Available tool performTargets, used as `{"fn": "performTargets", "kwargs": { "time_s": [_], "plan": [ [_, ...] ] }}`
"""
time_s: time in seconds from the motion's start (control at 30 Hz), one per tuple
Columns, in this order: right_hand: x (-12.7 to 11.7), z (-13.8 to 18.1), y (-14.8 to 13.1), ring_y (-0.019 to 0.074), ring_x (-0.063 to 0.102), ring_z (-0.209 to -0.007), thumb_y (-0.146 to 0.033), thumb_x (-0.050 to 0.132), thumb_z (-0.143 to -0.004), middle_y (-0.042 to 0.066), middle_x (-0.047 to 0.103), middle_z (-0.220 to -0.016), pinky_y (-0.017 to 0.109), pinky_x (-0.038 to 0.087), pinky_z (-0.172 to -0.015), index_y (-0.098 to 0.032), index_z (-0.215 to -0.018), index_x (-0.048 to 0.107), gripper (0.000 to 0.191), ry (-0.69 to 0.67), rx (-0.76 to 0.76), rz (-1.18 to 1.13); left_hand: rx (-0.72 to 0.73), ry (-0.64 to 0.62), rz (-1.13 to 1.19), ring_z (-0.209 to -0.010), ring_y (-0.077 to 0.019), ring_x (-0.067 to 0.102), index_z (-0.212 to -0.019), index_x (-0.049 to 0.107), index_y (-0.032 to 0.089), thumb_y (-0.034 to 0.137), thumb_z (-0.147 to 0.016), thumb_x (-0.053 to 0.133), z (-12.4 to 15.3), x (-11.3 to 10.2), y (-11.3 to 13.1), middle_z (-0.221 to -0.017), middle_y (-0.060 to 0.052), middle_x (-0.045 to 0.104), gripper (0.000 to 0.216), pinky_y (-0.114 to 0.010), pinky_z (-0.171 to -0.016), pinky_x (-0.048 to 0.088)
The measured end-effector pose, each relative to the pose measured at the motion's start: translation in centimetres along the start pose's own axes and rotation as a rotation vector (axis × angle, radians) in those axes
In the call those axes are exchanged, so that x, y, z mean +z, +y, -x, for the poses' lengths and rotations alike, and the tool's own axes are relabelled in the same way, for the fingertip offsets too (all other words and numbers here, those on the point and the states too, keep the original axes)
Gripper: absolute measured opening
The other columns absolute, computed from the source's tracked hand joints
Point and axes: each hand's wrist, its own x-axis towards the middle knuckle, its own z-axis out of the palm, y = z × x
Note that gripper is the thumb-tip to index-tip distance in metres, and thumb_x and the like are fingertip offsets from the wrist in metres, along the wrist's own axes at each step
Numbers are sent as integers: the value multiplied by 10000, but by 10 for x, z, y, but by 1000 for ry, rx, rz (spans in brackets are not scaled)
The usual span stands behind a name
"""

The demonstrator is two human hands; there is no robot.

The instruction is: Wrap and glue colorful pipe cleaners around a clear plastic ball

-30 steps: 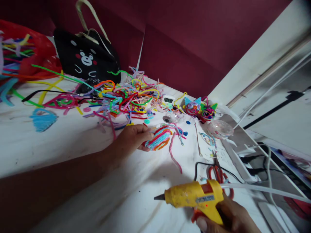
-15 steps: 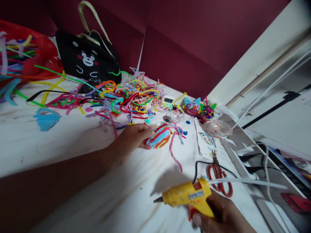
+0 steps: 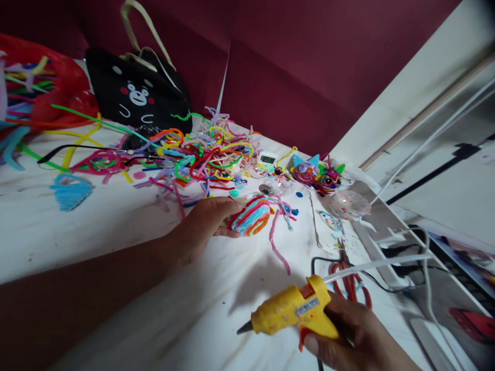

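My left hand (image 3: 211, 216) is closed on the left edge of a striped pipe-cleaner piece (image 3: 253, 216), blue, pink, orange and red, low over the white table (image 3: 185, 314). Nearer to me, my right hand (image 3: 353, 332) grips a yellow hot glue gun (image 3: 290, 312) by its handle. The gun's metal nozzle points left and slightly down, apart from the striped piece. A whitish glue stick (image 3: 379, 264) sticks out of its back. One pink pipe cleaner (image 3: 276, 242) lies just right of the striped piece.
A heap of pipe cleaners (image 3: 216, 154) spreads across the back, beside a black bag (image 3: 135, 93). Red-handled scissors (image 3: 350, 281) lie behind the glue gun, near a black cord. At the back right stand colourful pipe-cleaner figures (image 3: 305, 170). A blue woven piece (image 3: 71, 191) lies left.
My right hand has moved slightly left with the glue gun, whose nozzle now tilts further down. My left hand still holds the striped piece in nearly the same place.
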Motion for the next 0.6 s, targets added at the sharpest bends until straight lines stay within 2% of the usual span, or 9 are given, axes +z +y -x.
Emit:
{"fn": "performTargets", "kwargs": {
  "time_s": [0.17, 0.3, 0.5, 0.6],
  "plan": [
    [2, -4, -10, 197, 595, -755, -536, 665, -835, 52, 650, -817, 258, 503, -654, -210, -1008, 724, 373, 8, -54, 58, 40, -44, 1, -767, -200, 692, -762, 709, 184, 381, -691, 737, -2, -3, -4, -845, -27, 751, 212, -252, -574, 571],
    [5, -5, -14, 168, 538, -701, -553, 672, -826, 37, 610, -783, 241, 463, -610, -196, -963, 714, 385, 13, -70, 57, 53, -69, -5, -783, -192, 687, -818, 709, 171, 375, -758, 693, -2, -4, -6, -859, -29, 755, 213, -257, -605, 567],
    [9, -14, -8, 129, 388, -673, -518, 639, -869, 2, 506, -773, 237, 353, -589, -171, -955, 647, 358, -97, -44, 43, 59, -84, 17, -760, -193, 693, -772, 715, 182, 411, -696, 751, -4, -5, -6, -823, -15, 751, 243, -254, -585, 573],
    [12, -19, -7, 124, 367, -653, -527, 648, -858, -5, 496, -763, 250, 330, -580, -164, -954, 642, 375, -109, -56, 40, 61, -89, 14, -746, -187, 691, -774, 730, 185, 384, -648, 789, -4, -5, -5, -818, -19, 747, 243, -248, -578, 578]
  ]
}}
